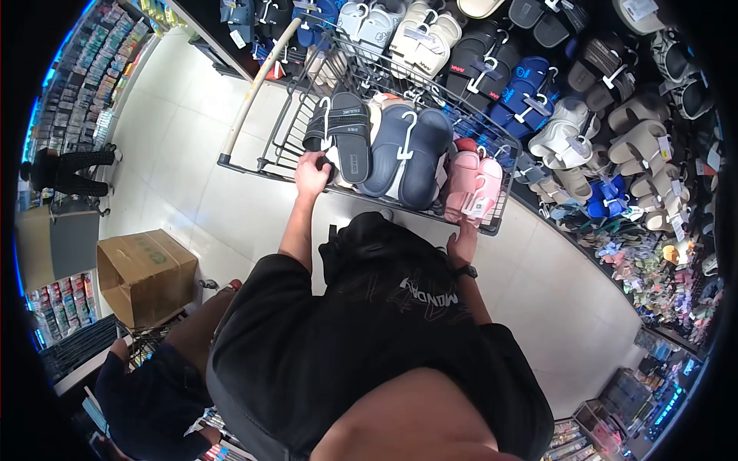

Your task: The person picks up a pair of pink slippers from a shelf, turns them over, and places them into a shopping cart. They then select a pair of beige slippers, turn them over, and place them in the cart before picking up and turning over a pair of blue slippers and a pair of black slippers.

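The wire shopping cart stands sideways in front of me, with slippers on hangers in its basket. My left hand is at the near side, its curled fingers on the edge of a pair of black slides. Beside these, in the middle, lies a large dark blue-grey pair of clogs on a white hanger. Pink slippers with a tag fill the right end. My right hand, below a dark wristband, closes at the near rim just under the pink pair; its fingertips are partly hidden.
Slippers on a display wall rise behind the cart and along the right. A cardboard box stands at the lower left, near another person in dark clothes. Pale floor tiles run between the cart and the left shelves.
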The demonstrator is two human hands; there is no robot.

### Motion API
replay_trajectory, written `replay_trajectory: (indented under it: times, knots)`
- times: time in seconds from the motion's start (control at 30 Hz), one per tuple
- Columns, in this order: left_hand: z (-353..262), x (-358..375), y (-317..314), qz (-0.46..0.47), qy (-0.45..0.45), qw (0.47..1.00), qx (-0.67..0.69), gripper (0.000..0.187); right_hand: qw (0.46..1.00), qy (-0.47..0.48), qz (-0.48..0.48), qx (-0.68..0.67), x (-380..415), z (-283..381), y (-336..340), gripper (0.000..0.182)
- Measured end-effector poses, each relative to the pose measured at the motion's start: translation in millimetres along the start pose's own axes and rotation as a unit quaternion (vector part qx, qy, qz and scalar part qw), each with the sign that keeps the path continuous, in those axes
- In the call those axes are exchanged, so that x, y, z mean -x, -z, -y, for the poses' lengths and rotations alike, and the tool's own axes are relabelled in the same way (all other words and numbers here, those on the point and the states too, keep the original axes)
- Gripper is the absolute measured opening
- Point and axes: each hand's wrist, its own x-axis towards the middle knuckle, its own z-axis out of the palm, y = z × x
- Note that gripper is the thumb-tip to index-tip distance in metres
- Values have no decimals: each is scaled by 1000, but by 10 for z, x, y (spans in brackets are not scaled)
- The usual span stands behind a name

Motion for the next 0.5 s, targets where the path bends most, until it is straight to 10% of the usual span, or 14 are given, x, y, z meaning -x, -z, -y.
replay_trajectory:
  times: [0.5]
  knots:
    - [112, -689, -688, -135, 255, 953, 88, 58, 997, 15, 41, -64, -6, -27, -175, 39]
